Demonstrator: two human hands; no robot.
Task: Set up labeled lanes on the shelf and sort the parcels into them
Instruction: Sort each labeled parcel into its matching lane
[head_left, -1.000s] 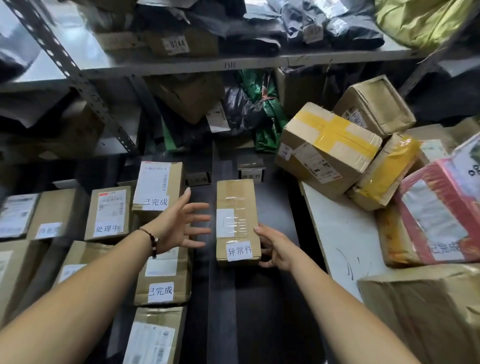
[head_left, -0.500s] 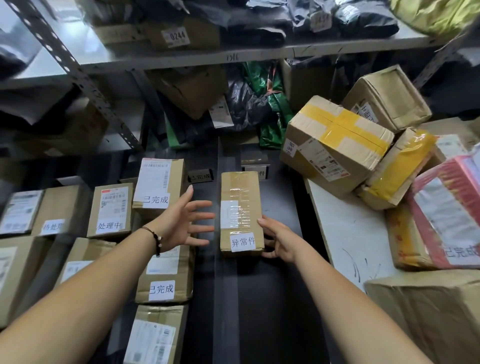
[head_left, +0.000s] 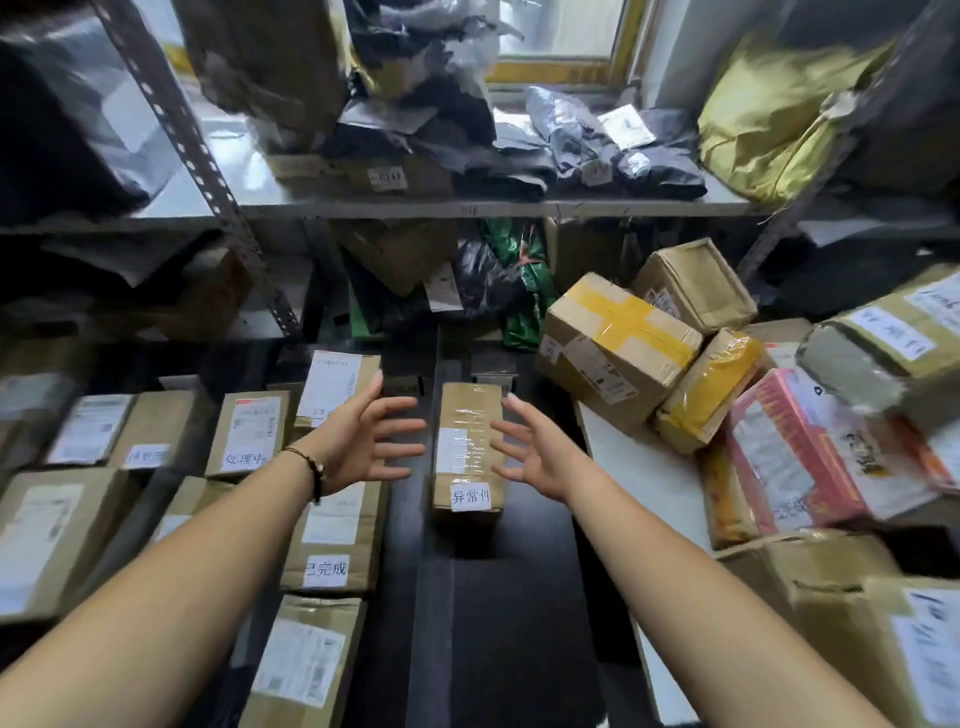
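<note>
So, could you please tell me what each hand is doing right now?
Left hand: open, holding nothing, left of the taped parcel.
Right hand: open, holding nothing, right of it.

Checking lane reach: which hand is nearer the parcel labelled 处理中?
Left. The left hand hovers just right of the 处理中 parcel; the right hand is farther right, beyond the 异常件 parcel.

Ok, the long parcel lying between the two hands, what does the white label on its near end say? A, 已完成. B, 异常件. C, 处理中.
B: the white label on the near end of the parcel, which lies between the left hand and the right hand, reads 异常件.
</note>
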